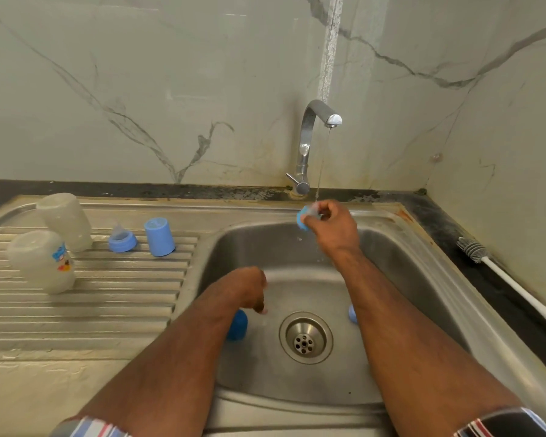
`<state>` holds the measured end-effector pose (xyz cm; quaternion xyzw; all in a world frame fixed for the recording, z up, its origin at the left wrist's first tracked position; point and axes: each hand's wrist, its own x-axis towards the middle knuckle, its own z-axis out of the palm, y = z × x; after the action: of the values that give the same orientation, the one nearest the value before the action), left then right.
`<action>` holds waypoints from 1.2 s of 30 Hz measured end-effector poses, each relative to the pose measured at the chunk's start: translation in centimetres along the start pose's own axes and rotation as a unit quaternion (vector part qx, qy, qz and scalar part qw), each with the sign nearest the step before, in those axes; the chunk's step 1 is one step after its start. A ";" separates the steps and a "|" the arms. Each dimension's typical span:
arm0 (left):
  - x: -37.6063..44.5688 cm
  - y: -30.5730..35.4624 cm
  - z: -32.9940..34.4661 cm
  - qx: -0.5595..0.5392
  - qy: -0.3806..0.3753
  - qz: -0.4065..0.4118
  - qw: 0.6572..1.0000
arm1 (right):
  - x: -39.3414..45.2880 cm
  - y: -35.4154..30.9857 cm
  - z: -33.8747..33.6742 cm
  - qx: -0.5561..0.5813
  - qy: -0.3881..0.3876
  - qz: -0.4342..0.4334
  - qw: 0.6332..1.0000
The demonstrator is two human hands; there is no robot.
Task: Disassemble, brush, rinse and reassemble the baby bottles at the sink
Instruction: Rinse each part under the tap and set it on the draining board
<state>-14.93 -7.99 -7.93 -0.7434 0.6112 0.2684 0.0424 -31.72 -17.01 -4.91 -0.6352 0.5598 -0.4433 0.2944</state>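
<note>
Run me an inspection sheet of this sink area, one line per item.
Surface: steel sink with ribbed drainboard; tap running.
Job's things: two bottles upturned on drainboard, beside a nipple ring and cap; blue cap and another blue part in the basin.
Clutter: brush on the right counter.
Grips: right hand holds a blue ring under the stream; left hand curled low in the basin, holding nothing visible.
Cables: nothing seen.
Surroundings: marble-look wall.
</note>
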 end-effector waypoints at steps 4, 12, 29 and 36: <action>1.0 -0.7 1.8 0.088 -0.047 -0.043 0.994 | -0.4 0.2 0.0 -0.013 0.005 -0.005 1.000; 2.8 -0.7 2.7 0.208 -0.079 -0.066 0.973 | 0.3 0.5 -0.1 0.009 -0.016 0.010 1.000; 2.1 -1.1 2.5 0.080 -0.024 -0.023 0.996 | -0.3 0.2 0.3 0.041 -0.035 0.047 0.997; 1.1 6.3 -2.3 -0.637 0.110 0.063 0.760 | 0.3 0.1 -0.4 0.091 0.029 0.074 0.993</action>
<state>-19.83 -11.44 -4.81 -0.5831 0.3448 0.5145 -0.5258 -32.14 -17.32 -4.80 -0.5499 0.5708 -0.4873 0.3665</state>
